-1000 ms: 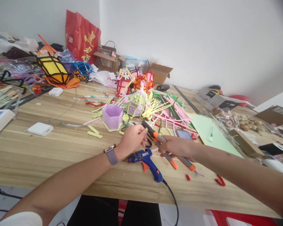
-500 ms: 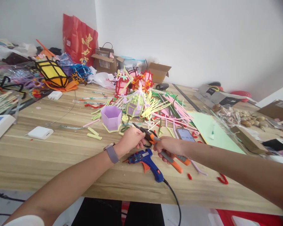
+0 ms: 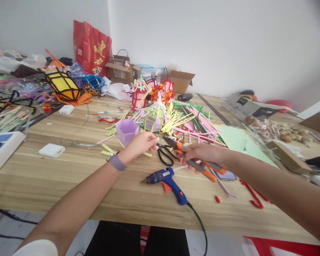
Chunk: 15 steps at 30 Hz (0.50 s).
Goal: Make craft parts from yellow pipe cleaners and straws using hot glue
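Observation:
My right hand point(image 3: 200, 155) is wrapped round the orange and grey handles of the pliers point(image 3: 212, 167), whose dark jaws point up and left. My left hand point(image 3: 145, 143) has its fingers pinched together beside the black-handled scissors point(image 3: 165, 156); what it holds, if anything, is too small to make out. Behind my left hand stands a purple hexagonal cup point(image 3: 127, 131). A blue glue gun point(image 3: 170, 182) lies on the table in front of both hands, its nozzle to the left.
Pipe cleaners point(image 3: 178, 119) and small lanterns point(image 3: 139, 96) are heaped behind the hands. A white charger point(image 3: 51, 150) lies left, a phone point(image 3: 227, 175) under the right wrist, green paper point(image 3: 245, 144) right. The glue gun's cord point(image 3: 200, 222) hangs over the front edge.
My right hand and the pliers have moved right, away from my left hand. My left hand has shifted up and left, so more of the scissors shows between them.

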Each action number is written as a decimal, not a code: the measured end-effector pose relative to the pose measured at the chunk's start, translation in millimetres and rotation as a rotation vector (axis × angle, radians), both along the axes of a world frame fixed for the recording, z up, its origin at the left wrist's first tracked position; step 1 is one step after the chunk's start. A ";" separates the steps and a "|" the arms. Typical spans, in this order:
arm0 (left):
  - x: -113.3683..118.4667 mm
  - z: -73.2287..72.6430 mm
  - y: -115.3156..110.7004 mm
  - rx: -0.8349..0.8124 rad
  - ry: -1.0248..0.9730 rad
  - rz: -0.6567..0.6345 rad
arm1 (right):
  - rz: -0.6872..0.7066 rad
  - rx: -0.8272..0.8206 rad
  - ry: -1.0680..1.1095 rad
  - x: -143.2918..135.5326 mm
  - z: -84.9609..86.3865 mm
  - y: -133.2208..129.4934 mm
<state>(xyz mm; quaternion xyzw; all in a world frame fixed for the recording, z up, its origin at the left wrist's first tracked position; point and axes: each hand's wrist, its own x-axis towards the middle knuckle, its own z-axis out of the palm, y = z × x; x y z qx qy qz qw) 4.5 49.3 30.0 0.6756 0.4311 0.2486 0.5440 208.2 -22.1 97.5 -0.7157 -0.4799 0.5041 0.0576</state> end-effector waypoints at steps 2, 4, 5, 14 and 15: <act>-10.3 7.4 6.2 0.359 0.153 0.034 | -0.030 0.172 -0.085 11.0 -1.8 8.0; -15.3 7.0 7.1 0.638 0.373 -0.037 | -0.041 0.308 -0.198 22.4 -8.8 19.4; -15.8 3.5 5.7 0.721 0.470 -0.103 | -0.051 0.349 -0.199 27.7 -13.3 25.4; -10.6 -28.9 -6.6 0.754 0.590 -0.200 | 0.050 0.422 -0.271 56.5 -52.3 60.1; -10.7 -25.7 -6.9 0.759 0.590 -0.191 | 0.068 0.437 -0.312 58.4 -56.4 62.9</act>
